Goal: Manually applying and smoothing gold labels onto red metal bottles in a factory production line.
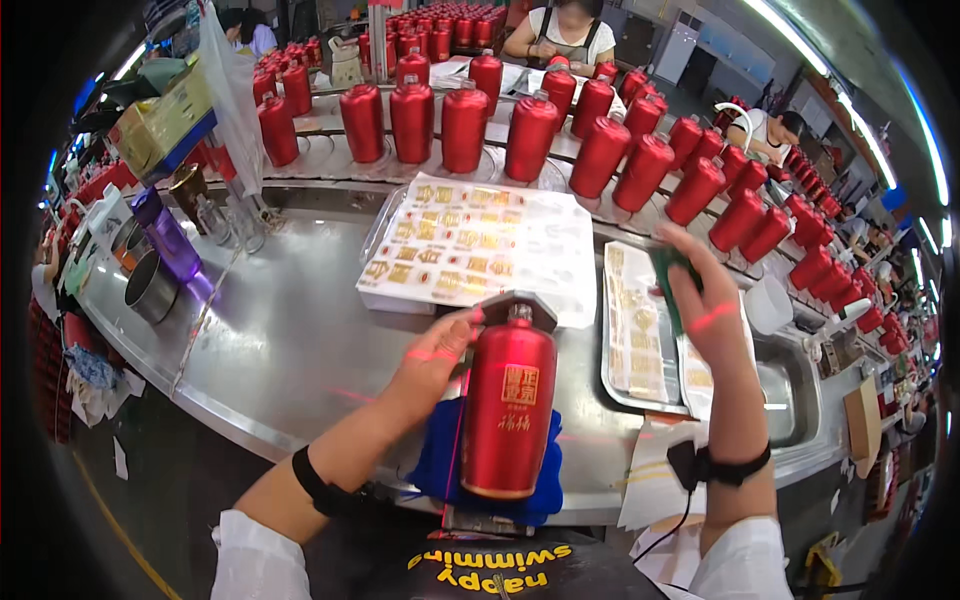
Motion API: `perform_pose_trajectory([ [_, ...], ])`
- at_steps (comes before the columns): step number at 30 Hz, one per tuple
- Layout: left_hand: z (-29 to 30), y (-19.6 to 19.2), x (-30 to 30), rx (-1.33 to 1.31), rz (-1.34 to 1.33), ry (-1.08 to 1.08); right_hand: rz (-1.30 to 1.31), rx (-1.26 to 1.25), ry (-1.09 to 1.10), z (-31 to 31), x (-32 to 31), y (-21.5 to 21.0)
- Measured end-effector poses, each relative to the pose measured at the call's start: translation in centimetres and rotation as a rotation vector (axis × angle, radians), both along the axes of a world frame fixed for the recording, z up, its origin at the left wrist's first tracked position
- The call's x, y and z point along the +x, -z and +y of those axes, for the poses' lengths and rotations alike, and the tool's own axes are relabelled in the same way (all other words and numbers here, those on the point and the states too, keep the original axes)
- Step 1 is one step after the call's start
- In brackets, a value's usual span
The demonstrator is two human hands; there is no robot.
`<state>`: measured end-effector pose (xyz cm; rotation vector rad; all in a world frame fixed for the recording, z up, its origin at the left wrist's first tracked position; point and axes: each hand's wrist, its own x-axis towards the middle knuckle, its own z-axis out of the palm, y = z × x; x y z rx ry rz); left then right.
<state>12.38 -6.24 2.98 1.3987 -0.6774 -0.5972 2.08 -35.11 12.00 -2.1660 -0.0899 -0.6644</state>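
Note:
A red metallic bottle (508,420) with gold characters lies tilted on a blue cloth (435,450) close in front of me, its neck away from me. Behind the neck is a dark angular block (535,305). My left hand (440,350) is closed at the bottle's left shoulder, fingers partly hidden. Over the right-hand tray, my right hand (712,295) grips a flat green piece (668,285), slightly blurred; its exact kind I cannot make out. Below it lie sheets of gold labels (632,330) in a metal tray (640,402).
A larger sheet of gold labels (450,240) rests on a white stack at centre. Many red bottles (412,120) stand along the curved conveyor (330,160). At left are a purple bottle (165,235) and a metal pot (150,285). A sink (800,400) is at right; people work beyond.

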Motion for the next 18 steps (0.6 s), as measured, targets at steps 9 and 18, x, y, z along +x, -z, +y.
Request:
perform_pose_trajectory([
  [9, -2.1, -1.6, 1.6, 0.057, 0.372, 0.303, 0.131, -0.927, 0.499, -14.4, 33.1, 0.5],
  [18, 7.7, -4.6, -5.7, -0.082, -0.361, -0.390, -0.077, -0.382, -0.496, 5.1, 18.1, 14.7],
])
